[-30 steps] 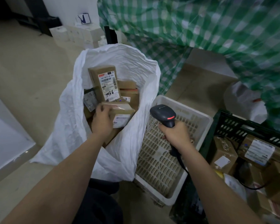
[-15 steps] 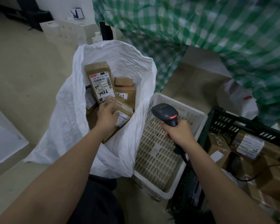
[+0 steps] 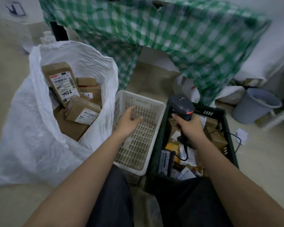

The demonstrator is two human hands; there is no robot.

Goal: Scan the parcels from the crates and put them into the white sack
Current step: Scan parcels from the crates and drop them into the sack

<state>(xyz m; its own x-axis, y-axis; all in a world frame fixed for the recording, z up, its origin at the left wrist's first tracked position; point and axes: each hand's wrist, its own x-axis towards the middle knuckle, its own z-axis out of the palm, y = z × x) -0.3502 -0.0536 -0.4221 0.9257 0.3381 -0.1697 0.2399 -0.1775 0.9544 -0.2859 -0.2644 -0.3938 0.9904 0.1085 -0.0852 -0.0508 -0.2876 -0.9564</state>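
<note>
We are looking at brown parcels (image 3: pixel 82 112) lying inside the white sack (image 3: pixel 31 128) on our left, one bearing a label marked 1936. More parcels are sitting in the dark green crate (image 3: pixel 228 145) on our right. Our left hand (image 3: pixel 129 122) is hovering over the white crate (image 3: pixel 138 153) between them, fingers loosely spread and holding nothing. Our right hand (image 3: pixel 189 128) is gripping the scanner (image 3: pixel 181 106) by its handle above the dark green crate, its red light glowing.
</note>
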